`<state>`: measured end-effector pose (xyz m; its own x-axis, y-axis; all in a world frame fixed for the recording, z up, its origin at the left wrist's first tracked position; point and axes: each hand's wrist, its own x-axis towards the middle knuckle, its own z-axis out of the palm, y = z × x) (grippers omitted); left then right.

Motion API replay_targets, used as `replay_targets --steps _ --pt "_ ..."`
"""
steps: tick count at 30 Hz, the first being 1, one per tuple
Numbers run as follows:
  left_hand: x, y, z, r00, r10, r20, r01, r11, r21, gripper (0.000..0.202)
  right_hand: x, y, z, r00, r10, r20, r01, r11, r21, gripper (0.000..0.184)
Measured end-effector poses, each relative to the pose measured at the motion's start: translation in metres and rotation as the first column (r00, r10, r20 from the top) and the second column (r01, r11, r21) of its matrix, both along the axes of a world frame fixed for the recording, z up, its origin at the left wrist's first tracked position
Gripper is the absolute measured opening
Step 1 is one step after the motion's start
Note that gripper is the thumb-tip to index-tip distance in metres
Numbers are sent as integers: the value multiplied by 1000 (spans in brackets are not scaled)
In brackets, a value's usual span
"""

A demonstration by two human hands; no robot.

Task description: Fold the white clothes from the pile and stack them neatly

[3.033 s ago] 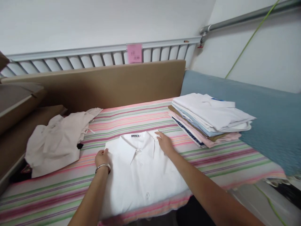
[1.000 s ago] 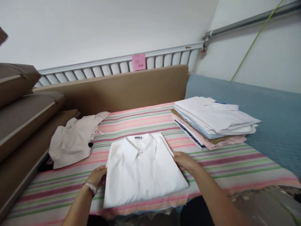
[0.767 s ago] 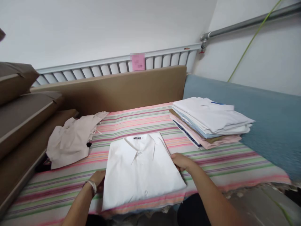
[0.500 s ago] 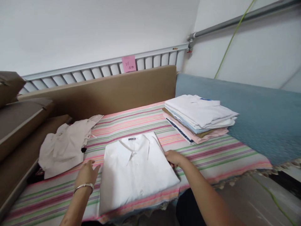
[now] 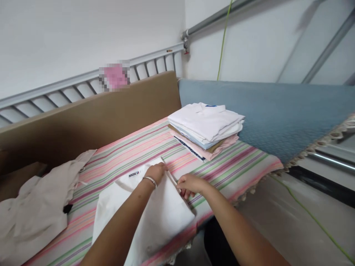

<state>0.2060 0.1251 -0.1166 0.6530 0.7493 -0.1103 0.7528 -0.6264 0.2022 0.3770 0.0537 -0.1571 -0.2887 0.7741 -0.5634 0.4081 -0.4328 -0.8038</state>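
Observation:
A folded white shirt (image 5: 161, 218) with a dark collar label lies on the striped cloth (image 5: 133, 147) near the front edge. My left hand (image 5: 156, 172), with a bracelet on the wrist, reaches across the shirt and rests on its upper right corner by the collar, fingers curled down. My right hand (image 5: 188, 184) pinches the shirt's right edge, fingers tucked at the fold. The left forearm hides the middle of the shirt.
A stack of folded shirts (image 5: 204, 127) sits at the far right of the striped cloth, next to a blue cover (image 5: 277, 111). A crumpled beige garment (image 5: 36, 210) lies at the left. A brown cardboard panel (image 5: 91, 118) stands behind, before a white railing.
My left hand has crossed from the shirt's left side to its upper right corner. The right hand stays at the right edge. The view has swung to the right.

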Motion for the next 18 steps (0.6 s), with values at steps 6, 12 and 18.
replay_targets --steps 6,12,18 --pt "-13 4 3 999 14 53 -11 998 -58 22 13 3 11 987 -161 -12 161 986 37 12" --pt "-8 2 5 995 58 79 -58 998 7 25 -6 8 1 986 -165 1 164 983 87 7" --pt "13 9 -17 996 84 -19 -83 995 47 23 -10 8 1 979 -184 81 143 921 362 26"
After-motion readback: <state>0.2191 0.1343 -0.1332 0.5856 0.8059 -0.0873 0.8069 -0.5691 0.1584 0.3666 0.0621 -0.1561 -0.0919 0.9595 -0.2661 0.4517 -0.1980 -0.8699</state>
